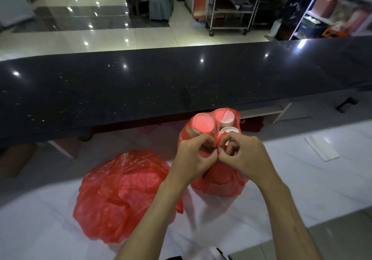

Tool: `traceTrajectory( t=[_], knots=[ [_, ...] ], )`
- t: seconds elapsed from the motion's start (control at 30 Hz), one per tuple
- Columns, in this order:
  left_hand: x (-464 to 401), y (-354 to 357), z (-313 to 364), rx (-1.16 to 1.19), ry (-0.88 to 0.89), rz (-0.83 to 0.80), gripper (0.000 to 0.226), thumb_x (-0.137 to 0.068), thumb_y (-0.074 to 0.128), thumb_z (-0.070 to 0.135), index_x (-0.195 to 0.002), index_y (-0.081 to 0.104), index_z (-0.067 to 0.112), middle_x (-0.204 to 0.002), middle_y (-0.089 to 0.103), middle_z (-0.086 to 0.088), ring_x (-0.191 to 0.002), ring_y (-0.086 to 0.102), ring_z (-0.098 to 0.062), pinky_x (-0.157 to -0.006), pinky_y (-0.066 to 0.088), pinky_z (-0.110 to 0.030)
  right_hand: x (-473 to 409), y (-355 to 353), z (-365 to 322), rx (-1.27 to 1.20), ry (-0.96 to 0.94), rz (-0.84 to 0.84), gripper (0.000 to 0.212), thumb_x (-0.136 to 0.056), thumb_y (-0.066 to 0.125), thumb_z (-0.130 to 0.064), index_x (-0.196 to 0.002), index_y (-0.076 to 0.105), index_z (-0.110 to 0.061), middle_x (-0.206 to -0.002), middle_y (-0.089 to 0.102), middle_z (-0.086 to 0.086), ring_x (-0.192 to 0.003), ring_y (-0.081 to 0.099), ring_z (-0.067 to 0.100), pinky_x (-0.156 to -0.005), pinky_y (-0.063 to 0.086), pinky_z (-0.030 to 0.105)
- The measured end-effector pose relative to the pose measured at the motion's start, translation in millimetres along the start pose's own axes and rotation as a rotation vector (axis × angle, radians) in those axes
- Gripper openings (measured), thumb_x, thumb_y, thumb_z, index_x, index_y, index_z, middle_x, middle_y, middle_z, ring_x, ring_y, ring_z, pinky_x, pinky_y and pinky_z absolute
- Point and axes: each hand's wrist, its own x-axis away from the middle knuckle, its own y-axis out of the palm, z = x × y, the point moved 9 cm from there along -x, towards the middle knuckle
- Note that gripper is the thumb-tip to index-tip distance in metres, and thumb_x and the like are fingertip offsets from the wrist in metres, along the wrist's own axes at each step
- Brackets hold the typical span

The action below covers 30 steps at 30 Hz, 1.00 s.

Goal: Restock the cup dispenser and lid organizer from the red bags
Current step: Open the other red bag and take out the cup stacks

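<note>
**Q:** Near the far edge of the white marble surface point(302, 179), what is shown?

**A:** An upright red bag point(219, 181) holding stacked white cups point(203, 123). Left hand point(193, 159) and right hand point(241, 155) both pinch its knotted neck point(218, 142), fingertips meeting at the knot.

**Q:** Where does the bag lie relative to the grip?

**A:** Directly beneath it; the cups press against the film just beyond the knuckles. A second red bag point(122, 195), slumped, lies to the left, nearer the front edge.

**Q:** What could go wrong?

**A:** Probably a tear: the film looks thin, and hard pulling on a tight knot could split it, spilling cups. Tugging sideways could also topple the tall bag.
</note>
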Motion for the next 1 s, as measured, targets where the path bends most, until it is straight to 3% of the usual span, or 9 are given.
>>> traceTrajectory(
  t=[0.27,0.47,0.6,0.83,1.0],
  knots=[
    [1.4,0.3,-4.6,0.089,-0.037,-0.035,0.011,-0.084,0.079,0.002,-0.085,0.072,0.011,-0.081,0.073,0.007,-0.076,0.071,-0.010,-0.075,0.059,-0.031,2.6,2.2,3.4,-0.088,0.041,0.008,0.020,-0.076,0.080,-0.020,-0.077,0.063,-0.030,-0.052,0.061,-0.012,-0.052,0.058,0.010,-0.056,0.048,0.030],
    [-0.8,4.0,7.7,-0.081,0.132,-0.065,0.014,-0.081,0.076,0.000,-0.089,0.069,0.010,-0.084,0.070,0.005,-0.078,0.066,-0.010,-0.073,0.056,-0.036,-2.2,0.1,-1.4,0.190,0.035,-0.034,0.018,-0.070,0.072,-0.046,-0.078,0.059,-0.036,-0.055,0.061,-0.015,-0.062,0.061,0.009,-0.060,0.048,0.030],
    [0.9,1.9,8.1,-0.117,0.164,-0.043,0.014,-0.081,0.078,0.002,-0.089,0.071,0.011,-0.083,0.070,0.006,-0.076,0.065,-0.009,-0.072,0.056,-0.033,-2.2,-0.2,-1.7,0.175,0.060,-0.013,0.019,-0.065,0.061,-0.053,-0.075,0.061,-0.037,-0.054,0.057,-0.013,-0.063,0.062,0.012,-0.061,0.049,0.032],
    [6.4,1.9,-4.3,0.064,0.002,0.026,0.010,-0.086,0.078,0.003,-0.089,0.073,0.011,-0.085,0.074,0.008,-0.080,0.073,-0.008,-0.076,0.061,-0.038,-1.5,-3.6,1.7,0.042,0.090,0.018,0.016,-0.066,0.064,-0.049,-0.072,0.063,-0.034,-0.056,0.060,-0.014,-0.060,0.060,0.009,-0.058,0.048,0.030],
    [4.1,5.9,1.1,-0.004,0.051,0.014,0.008,-0.090,0.078,0.009,-0.097,0.074,0.011,-0.092,0.075,0.006,-0.085,0.073,-0.006,-0.079,0.060,-0.035,-1.2,-7.8,4.6,-0.003,0.105,0.037,0.014,-0.072,0.076,-0.033,-0.073,0.063,-0.029,-0.058,0.062,-0.013,-0.059,0.061,0.010,-0.061,0.053,0.036]
  ],
)
